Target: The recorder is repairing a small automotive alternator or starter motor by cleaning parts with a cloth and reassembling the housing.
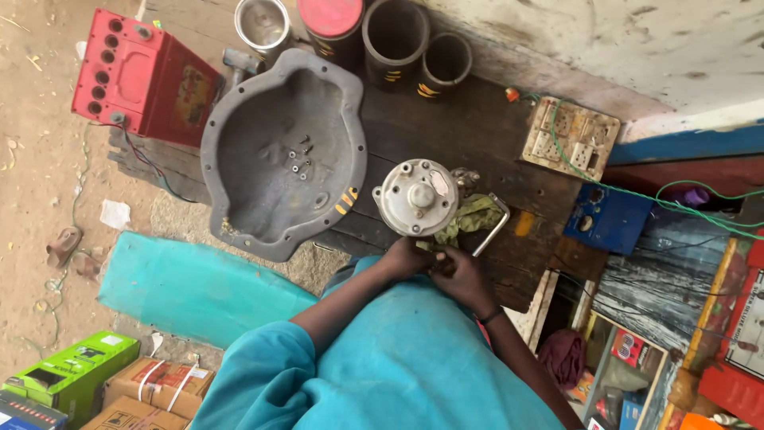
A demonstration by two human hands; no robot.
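Here a round metal motor (417,197) stands on end on a dark wooden bench (477,127), near its front edge, with a green rag (471,215) tucked against its right side and a bent metal rod (495,227) lying just beyond the rag. Both hands meet right below the motor. The left hand (406,256) is curled, its fingers up against the motor's lower rim; whether it grips anything cannot be told. The right hand (461,275) is closed around something small and dark at the rag's lower end, too hidden to name. The two hands touch each other.

Left of the motor lies a large grey cast cover (282,151), hollow side up, with a few small screws (301,159) loose inside it. Behind it, at the bench's back, stand a steel cup (263,24), a red-lidded can (330,20) and two black tubes (418,44). A red battery (143,76) sits at the far left. A switch board (569,135) with green wire lies to the right, near a blue box (609,219).
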